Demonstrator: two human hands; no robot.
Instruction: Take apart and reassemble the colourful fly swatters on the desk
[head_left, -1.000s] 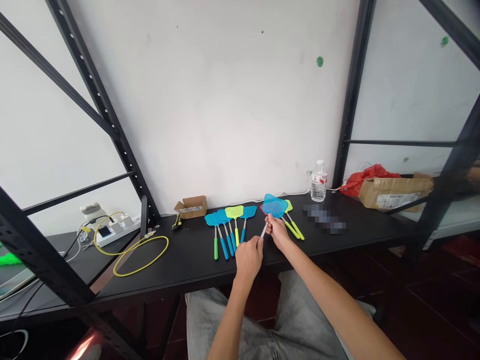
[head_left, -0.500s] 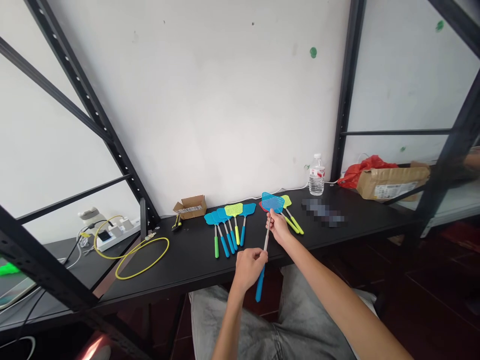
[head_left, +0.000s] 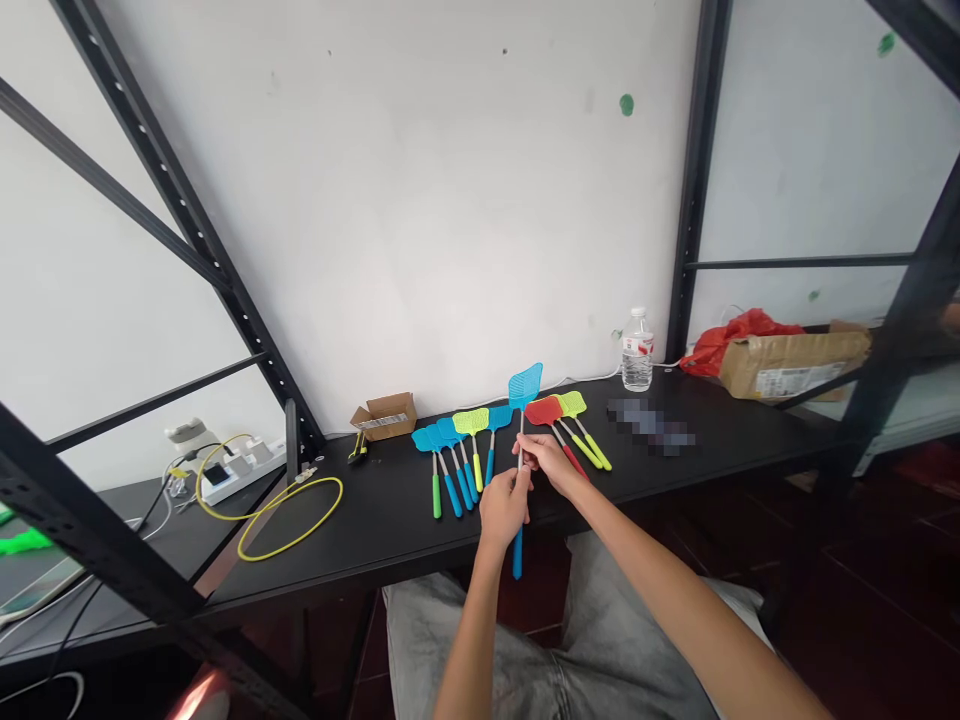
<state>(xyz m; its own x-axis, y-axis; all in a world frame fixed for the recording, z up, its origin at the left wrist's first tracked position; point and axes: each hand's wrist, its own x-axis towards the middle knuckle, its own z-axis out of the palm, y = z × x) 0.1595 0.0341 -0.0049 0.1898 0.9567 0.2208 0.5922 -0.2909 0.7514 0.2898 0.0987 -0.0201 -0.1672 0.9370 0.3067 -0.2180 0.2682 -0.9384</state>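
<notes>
My left hand [head_left: 504,505] is closed around the shaft of a blue fly swatter [head_left: 524,386], held upright over the black shelf [head_left: 390,520]. Its blue grip hangs below that hand, its mesh head stands above. My right hand [head_left: 546,459] pinches the metal rod just above the left hand. A row of several blue and yellow-green swatters [head_left: 457,450] lies to the left. A red swatter [head_left: 546,412] and yellow-green ones [head_left: 579,425] lie to the right of my hands.
A small open cardboard box [head_left: 384,413] sits near the wall. A yellow cable loop [head_left: 289,510] and a power strip [head_left: 236,465] lie at left. A water bottle [head_left: 637,350], a red bag [head_left: 731,335] and a brown parcel [head_left: 795,360] stand at right. Black rack posts frame the shelf.
The blue swatter has been lifted off the right-hand pile and turned upright, uncovering the red swatter. Both hands have come together on its rod.
</notes>
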